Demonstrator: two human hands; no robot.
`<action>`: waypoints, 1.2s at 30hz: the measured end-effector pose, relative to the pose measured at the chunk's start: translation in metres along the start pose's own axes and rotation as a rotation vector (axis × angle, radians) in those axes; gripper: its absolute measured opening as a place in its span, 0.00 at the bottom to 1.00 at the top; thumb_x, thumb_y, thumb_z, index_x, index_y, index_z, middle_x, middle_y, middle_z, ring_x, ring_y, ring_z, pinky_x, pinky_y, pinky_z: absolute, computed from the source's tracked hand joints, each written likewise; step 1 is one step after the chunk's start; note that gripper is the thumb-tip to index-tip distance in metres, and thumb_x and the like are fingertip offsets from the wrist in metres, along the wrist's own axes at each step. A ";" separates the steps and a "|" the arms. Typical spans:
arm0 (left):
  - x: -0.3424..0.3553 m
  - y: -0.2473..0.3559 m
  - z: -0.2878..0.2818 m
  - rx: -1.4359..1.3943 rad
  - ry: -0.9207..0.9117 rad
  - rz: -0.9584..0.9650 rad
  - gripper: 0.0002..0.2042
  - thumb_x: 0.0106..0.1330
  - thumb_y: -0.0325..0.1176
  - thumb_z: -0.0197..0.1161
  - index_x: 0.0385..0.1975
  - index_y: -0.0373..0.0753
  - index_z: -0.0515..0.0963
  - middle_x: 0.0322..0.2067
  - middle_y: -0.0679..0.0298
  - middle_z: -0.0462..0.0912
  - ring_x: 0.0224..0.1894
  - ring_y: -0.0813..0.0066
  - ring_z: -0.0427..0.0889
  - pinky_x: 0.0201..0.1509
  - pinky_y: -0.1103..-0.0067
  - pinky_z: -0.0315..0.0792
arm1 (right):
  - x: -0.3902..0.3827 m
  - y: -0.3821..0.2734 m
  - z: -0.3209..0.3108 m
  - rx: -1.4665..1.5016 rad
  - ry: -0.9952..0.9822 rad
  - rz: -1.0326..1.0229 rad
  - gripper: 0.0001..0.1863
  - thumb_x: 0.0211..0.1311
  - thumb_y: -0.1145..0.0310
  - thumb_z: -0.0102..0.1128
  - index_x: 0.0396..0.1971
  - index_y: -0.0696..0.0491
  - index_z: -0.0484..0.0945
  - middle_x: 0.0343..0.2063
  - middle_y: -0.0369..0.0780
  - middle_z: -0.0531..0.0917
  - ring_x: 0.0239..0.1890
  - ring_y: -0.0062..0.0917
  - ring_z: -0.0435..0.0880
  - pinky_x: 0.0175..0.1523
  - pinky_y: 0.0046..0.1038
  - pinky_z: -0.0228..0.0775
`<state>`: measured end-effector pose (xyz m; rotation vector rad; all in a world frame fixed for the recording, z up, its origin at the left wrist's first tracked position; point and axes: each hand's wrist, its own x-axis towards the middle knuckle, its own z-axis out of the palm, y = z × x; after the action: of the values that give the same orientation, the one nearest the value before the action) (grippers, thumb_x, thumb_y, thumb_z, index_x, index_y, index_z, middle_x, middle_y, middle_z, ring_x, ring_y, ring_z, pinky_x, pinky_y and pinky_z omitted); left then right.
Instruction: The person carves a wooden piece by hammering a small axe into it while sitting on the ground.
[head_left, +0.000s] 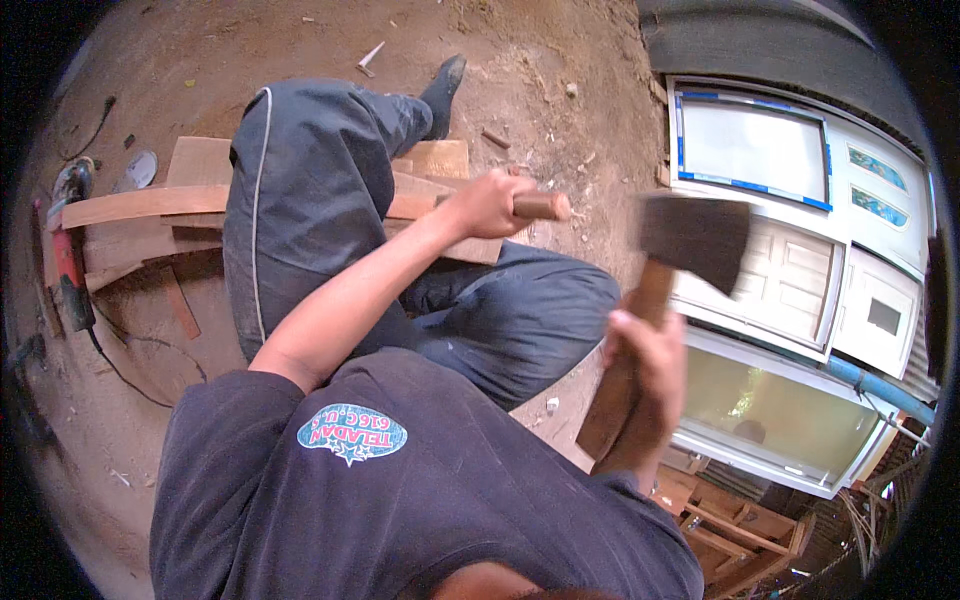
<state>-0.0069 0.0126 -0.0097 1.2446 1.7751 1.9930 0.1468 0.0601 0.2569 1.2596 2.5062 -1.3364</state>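
Note:
My left hand is closed around a chisel, whose round wooden handle end sticks out toward the right; its blade is hidden by the fist and wood. Raised at the right, my right hand grips a hatchet by its wooden handle. The dark, wide hatchet head stands apart from the chisel and is slightly blurred. A long curved strip of wood passes beneath my bent leg toward my left hand. Flat boards lie under and around it.
A red angle grinder with a black cord lies on the ground at the far left, near a pale disc. White doors and framed panels stand along the right. A wooden frame is at the lower right. Wood chips litter the dirt floor.

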 end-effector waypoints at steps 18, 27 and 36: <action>0.011 0.004 0.000 -0.005 0.027 0.025 0.10 0.51 0.32 0.67 0.31 0.38 0.76 0.25 0.50 0.79 0.31 0.47 0.80 0.33 0.64 0.72 | 0.013 0.054 0.003 0.181 -0.264 0.165 0.10 0.60 0.66 0.61 0.27 0.56 0.72 0.14 0.38 0.75 0.15 0.25 0.76 0.23 0.28 0.69; 0.003 0.017 -0.021 -0.018 0.095 0.038 0.08 0.62 0.31 0.67 0.25 0.36 0.77 0.20 0.65 0.76 0.24 0.81 0.73 0.29 0.80 0.68 | 0.030 0.142 0.035 0.649 -0.304 0.260 0.09 0.62 0.64 0.57 0.32 0.55 0.70 0.16 0.40 0.74 0.14 0.27 0.75 0.21 0.30 0.72; 0.000 0.041 -0.030 -0.075 0.233 -0.123 0.10 0.65 0.28 0.64 0.23 0.36 0.73 0.20 0.71 0.74 0.24 0.86 0.72 0.27 0.85 0.67 | 0.074 0.186 0.064 0.926 -0.644 0.452 0.12 0.63 0.61 0.59 0.25 0.53 0.72 0.15 0.38 0.76 0.13 0.27 0.77 0.20 0.31 0.73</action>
<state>-0.0124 -0.0194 0.0287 0.8888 1.8085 2.1852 0.2007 0.1180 0.0620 1.0814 1.0884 -2.3344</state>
